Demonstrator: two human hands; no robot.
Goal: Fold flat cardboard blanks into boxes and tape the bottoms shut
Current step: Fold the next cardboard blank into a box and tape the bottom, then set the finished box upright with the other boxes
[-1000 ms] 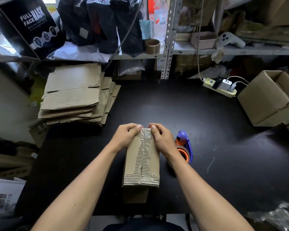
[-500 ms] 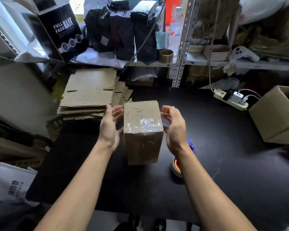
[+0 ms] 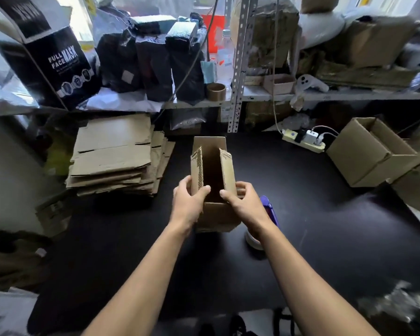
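A small brown cardboard box (image 3: 218, 217) is held above the black table (image 3: 325, 226), its open top facing me with the flaps standing up. My left hand (image 3: 188, 202) grips the left flap, thumb inside and fingers outside. My right hand (image 3: 244, 202) grips the right flap the same way. A blue tape dispenser (image 3: 268, 209) with a white roll lies on the table just right of the box, partly hidden by my right forearm. A stack of flat cardboard blanks (image 3: 114, 156) sits at the table's back left.
Two finished open boxes (image 3: 369, 154) stand at the right edge. A power strip (image 3: 303, 139) with plugs lies at the back right. Shelving (image 3: 238, 69) with black bags, a mask carton and an empty tape core runs along the back.
The box was pressed flat-side up on the table, then lifted and turned over. Its open top now faces me and both hands have moved from its sides to its flaps.
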